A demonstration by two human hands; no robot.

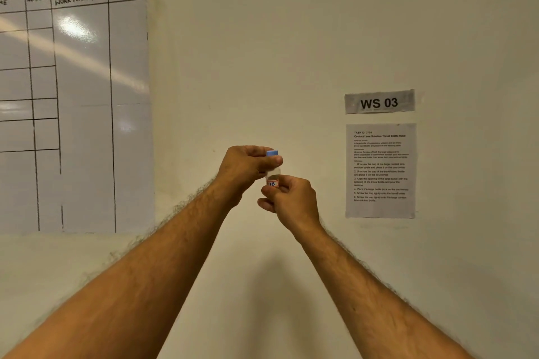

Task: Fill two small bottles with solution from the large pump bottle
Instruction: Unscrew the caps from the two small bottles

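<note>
While small bottle [273, 175] stands upright, left fingers [274, 161] pinch blue cap [272, 153], right fingers [269, 190] pinch base.

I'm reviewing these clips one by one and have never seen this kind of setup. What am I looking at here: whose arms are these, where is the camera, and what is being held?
There is no machine: a person wears one camera on the head, so you see their own bare arms reaching forward. The view faces a wall; no work surface shows. The right hand holds a small clear bottle by its lower part, where a label sits. The left hand pinches its blue cap from above. On the wall hang a whiteboard, a "WS 03" sign and a printed instruction sheet.
</note>
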